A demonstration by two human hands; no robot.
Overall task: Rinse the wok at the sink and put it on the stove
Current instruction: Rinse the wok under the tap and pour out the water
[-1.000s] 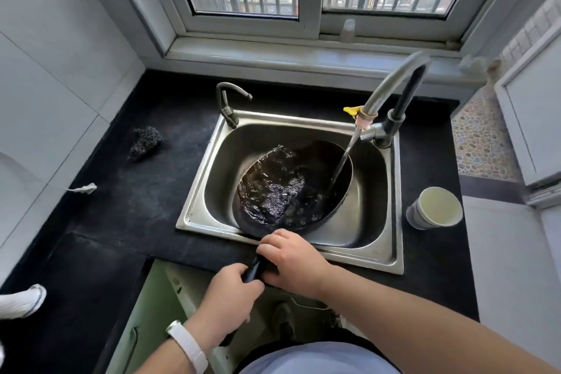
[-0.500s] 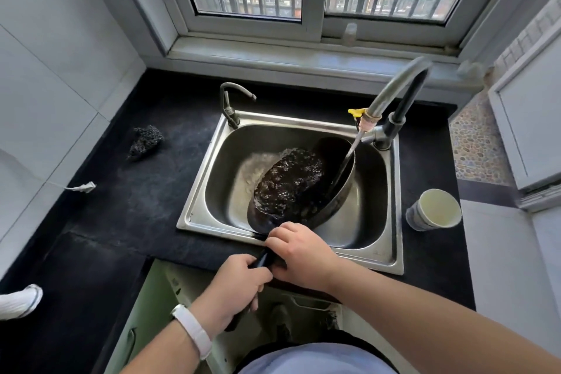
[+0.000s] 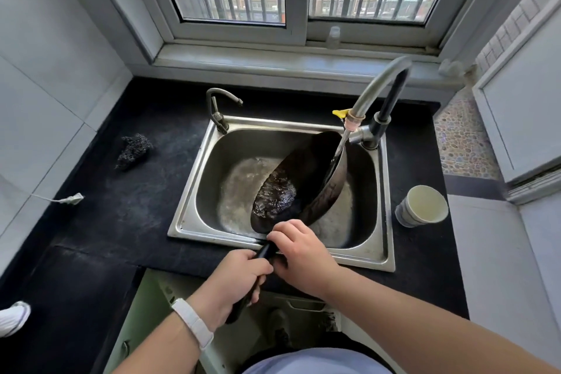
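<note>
A black wok (image 3: 306,173) is tipped steeply on its left side inside the steel sink (image 3: 385,258). Dark water pools at the wok's low edge and spills into the basin. The tall faucet (image 3: 376,91) runs a thin stream onto the wok's upper rim. My left hand (image 3: 236,279) grips the black handle low down, a white band on its wrist. My right hand (image 3: 300,252) grips the same handle higher, close to the wok's body. The stove is not in view.
A steel scrubber (image 3: 133,149) lies on the black counter (image 3: 127,209) left of the sink. A paper cup (image 3: 423,205) stands at the right. A small second tap (image 3: 218,109) rises at the sink's back left corner. A white cable end (image 3: 71,199) rests near the left wall.
The wok has gone from nearly flat to steeply tilted leftward. Water that filled it has poured into the basin. Both hands stay on the handle.
</note>
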